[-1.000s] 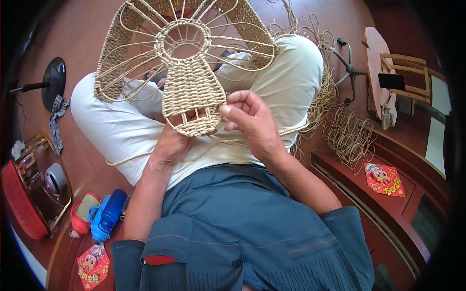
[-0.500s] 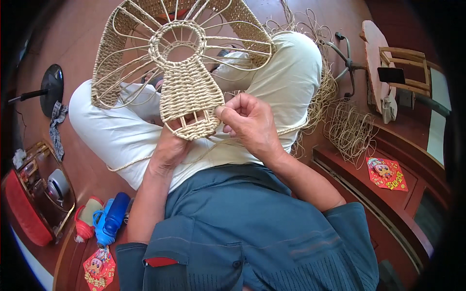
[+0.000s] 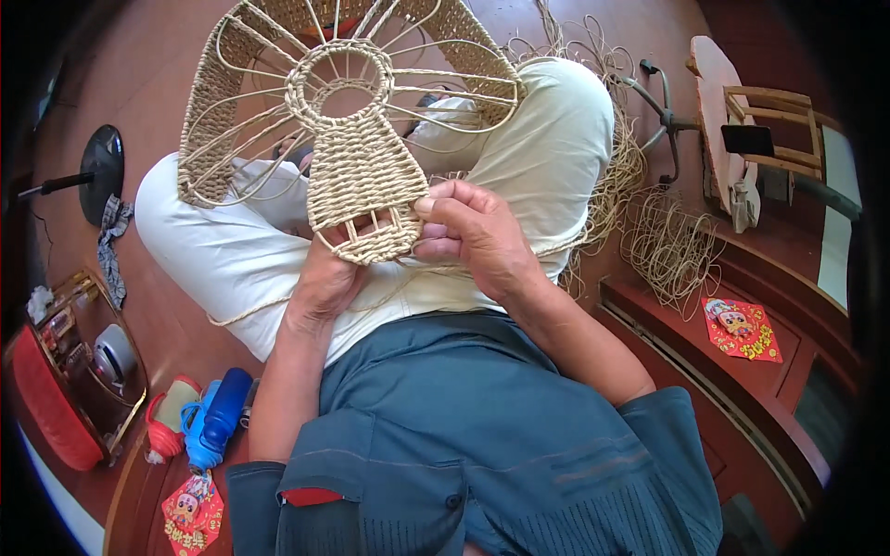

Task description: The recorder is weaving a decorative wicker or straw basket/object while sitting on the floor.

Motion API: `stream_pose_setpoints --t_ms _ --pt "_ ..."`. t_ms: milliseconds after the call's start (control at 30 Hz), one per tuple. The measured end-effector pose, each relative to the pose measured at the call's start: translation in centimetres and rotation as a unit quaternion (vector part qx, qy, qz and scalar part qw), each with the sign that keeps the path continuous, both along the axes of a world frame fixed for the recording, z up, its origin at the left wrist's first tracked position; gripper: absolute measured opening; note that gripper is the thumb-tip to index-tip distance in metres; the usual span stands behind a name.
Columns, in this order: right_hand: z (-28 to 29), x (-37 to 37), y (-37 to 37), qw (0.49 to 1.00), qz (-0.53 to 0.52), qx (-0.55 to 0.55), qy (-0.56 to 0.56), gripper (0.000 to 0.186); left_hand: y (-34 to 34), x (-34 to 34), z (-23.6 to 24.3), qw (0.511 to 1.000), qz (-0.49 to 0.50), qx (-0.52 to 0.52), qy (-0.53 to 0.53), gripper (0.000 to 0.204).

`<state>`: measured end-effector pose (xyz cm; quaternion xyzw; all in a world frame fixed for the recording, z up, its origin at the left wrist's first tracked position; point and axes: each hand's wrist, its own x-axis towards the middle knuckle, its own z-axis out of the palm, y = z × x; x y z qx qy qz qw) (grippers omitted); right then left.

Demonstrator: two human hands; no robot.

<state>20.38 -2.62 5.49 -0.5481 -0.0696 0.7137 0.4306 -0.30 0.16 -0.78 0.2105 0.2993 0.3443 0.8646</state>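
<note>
Your woven piece (image 3: 364,171) is made of tan, twisted plant-fibre cord worked in tight rows. It sits above your lap, its narrow end toward you. A flared panel widens from a braided ring (image 3: 294,88) with an open centre, then tapers slightly near you. Close to that end the weave breaks into a gap, where a few upright stakes (image 3: 375,226) show bare; beyond them a short, rounded woven edge (image 3: 375,248) closes the shape. From the ring, looped spokes fan out to the sides and away from you, reaching a curved, densely woven wall (image 3: 209,139), partly cut off by the upper border.
</note>
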Motion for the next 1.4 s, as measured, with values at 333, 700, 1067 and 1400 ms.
stream_pose_setpoints --t_ms 333,700,1067,1400 --pt "-0.6 0.8 0.0 0.995 0.014 0.060 0.078 0.030 0.5 0.1 0.2 1.000 -0.004 -0.024 0.006 0.044" --pt "-2.4 1.3 -0.3 0.984 0.036 0.077 0.159 0.037 -1.9 -2.4 9.8 0.716 0.092 0.380 0.578 0.006" --pt "-3.3 1.2 -1.0 0.974 0.012 0.110 0.197 0.037 2.4 2.6 9.7 0.620 -0.102 0.595 0.501 0.018" --pt "-4.5 1.4 -1.0 0.979 0.032 0.103 0.173 0.040 4.1 2.6 10.3 0.579 -0.173 0.639 0.476 0.017"
